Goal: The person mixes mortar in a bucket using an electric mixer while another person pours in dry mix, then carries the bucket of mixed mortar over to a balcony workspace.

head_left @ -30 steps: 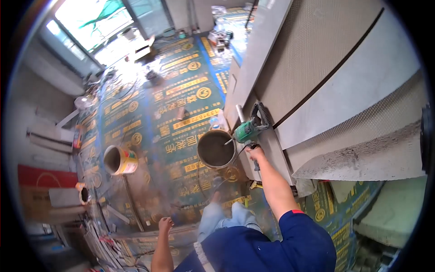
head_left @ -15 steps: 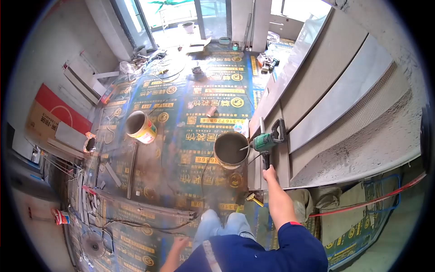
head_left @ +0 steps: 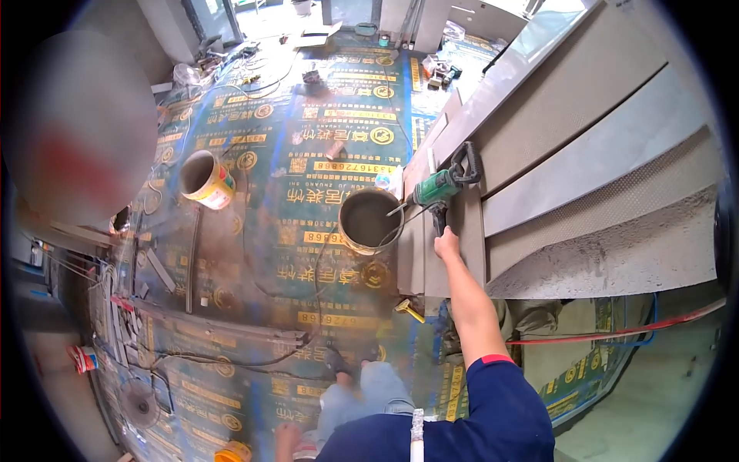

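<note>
My right hand (head_left: 446,243) is wrapped round the black handle of a green power mixer (head_left: 437,187), which lies on its side on grey boards. Its metal shaft reaches left over the rim of a bucket (head_left: 371,222) filled with grey mix. At the bottom, my left hand (head_left: 288,439) hangs low beside my leg, smeared by motion, so its fingers cannot be made out. A yellow-handled tool (head_left: 410,310) lies on the floor below the bucket.
Another bucket (head_left: 206,180) stands at the left. Large tiles (head_left: 577,177) lean at the right. Long strips (head_left: 223,327) and a cable cross the floor. A fan (head_left: 138,402) is at lower left, near an orange bucket (head_left: 232,452). A blur covers the upper left.
The camera view has shifted. My right hand stays on the mixer, and its shaft still points to the bucket. My feet have moved apart, with one shoe now showing, and an orange bucket has come into view.
</note>
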A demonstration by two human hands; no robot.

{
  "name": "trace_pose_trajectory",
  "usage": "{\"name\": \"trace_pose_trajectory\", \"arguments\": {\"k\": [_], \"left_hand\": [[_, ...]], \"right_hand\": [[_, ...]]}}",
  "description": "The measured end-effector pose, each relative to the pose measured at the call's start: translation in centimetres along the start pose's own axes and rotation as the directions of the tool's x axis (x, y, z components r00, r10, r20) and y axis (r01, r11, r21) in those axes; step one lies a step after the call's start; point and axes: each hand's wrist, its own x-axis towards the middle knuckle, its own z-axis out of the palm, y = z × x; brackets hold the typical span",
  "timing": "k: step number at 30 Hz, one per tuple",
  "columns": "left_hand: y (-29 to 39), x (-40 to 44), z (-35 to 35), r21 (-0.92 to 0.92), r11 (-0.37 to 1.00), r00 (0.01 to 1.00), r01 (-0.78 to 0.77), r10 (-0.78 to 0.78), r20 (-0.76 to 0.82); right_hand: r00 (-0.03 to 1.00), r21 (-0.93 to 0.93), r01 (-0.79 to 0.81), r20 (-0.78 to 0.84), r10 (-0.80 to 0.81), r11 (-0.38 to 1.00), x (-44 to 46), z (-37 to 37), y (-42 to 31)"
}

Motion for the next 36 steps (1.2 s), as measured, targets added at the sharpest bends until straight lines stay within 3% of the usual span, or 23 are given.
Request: {"name": "trace_pose_trajectory", "arguments": {"k": [3, 7, 12, 18, 21, 23, 25, 26, 28, 29, 30, 31, 32, 33, 34, 36], "left_hand": [[2.1, -0.9, 2.6, 0.029, 0.999, 0.999, -0.023, 0.024, -0.023], [4.5, -2.2, 4.9, -0.001, 0.991, 0.990, -0.136, 0.136, 0.034], [3.9, -2.1, 6.5, -0.063, 0.992, 0.994, -0.110, 0.110, -0.006], [0.8, -1.8, 6.7, -0.131, 0.987, 0.995, -0.097, 0.091, -0.047], [-1.7, -0.9, 5.6, -0.139, 0.985, 0.994, -0.101, 0.096, -0.046], [-3.4, -0.6, 5.7, -0.143, 0.983, 0.994, -0.110, 0.107, -0.029], [-4.5, -0.6, 5.7, -0.233, 0.962, 0.988, -0.142, 0.122, -0.098], [-5.0, -0.4, 5.7, -0.184, 0.973, 0.985, -0.140, 0.119, -0.122], [-6.4, -0.4, 6.1, -0.120, 0.980, 0.968, -0.159, 0.131, -0.213], [-7.5, 0.0, 6.0, -0.132, 0.953, 0.950, -0.272, 0.244, -0.195], [-7.5, -0.5, 6.2, -0.045, 0.970, 0.951, -0.239, 0.225, -0.210], [-7.9, -0.7, 6.2, 0.049, 0.950, 0.925, -0.309, 0.312, -0.215], [-8.8, -3.9, 6.0, -0.064, 0.941, 0.895, -0.331, 0.292, -0.338], [-10.9, -3.2, 5.8, 0.148, 0.881, 0.834, -0.450, 0.473, -0.283], [-10.2, -5.5, 5.0, -0.093, 0.952, 0.920, -0.292, 0.253, -0.300], [-13.1, -6.9, 4.3, -0.263, 0.944, 0.944, -0.200, 0.113, -0.311]], "right_hand": [[0.998, -0.111, 0.029, 0.061, -0.023, 0.993, 1.3, -0.7, -0.8], [0.994, -0.067, 0.076, -0.070, -0.081, 0.995, 0.2, -1.0, -1.3], [0.987, -0.009, 0.117, -0.106, -0.117, 0.993, -3.4, -1.4, -1.2], [0.962, -0.139, 0.251, -0.074, -0.263, 0.958, -5.9, -2.4, 0.8], [0.931, -0.310, 0.300, -0.111, -0.348, 0.902, -8.0, -3.5, 0.2], [0.963, -0.256, 0.255, -0.022, -0.270, 0.932, -9.6, -3.9, 0.1], [0.908, -0.253, 0.407, 0.009, -0.419, 0.877, -10.3, -0.9, 3.1], [0.903, -0.290, 0.429, 0.115, -0.414, 0.855, -11.6, 0.0, 3.8], [0.829, -0.263, 0.529, 0.363, -0.425, 0.807, -14.5, 2.7, 5.2], [0.748, -0.197, 0.587, 0.502, -0.433, 0.785, -16.3, 4.5, 6.1], [0.703, -0.093, 0.474, 0.639, -0.312, 0.876, -18.8, 6.2, 7.2], [0.619, -0.046, 0.330, 0.765, -0.179, 0.943, -21.0, 7.9, 7.0], [0.450, -0.055, 0.209, 0.892, -0.046, 0.976, -27.9, 8.6, 5.1], [0.382, -0.042, 0.205, 0.923, -0.041, 0.978, -30.3, 10.4, 5.2], [0.324, -0.036, 0.187, 0.946, -0.027, 0.982, -31.9, 11.9, 6.5], [0.267, -0.070, 0.293, 0.964, -0.011, 0.953, -38.4, 11.1, 3.3]]}}
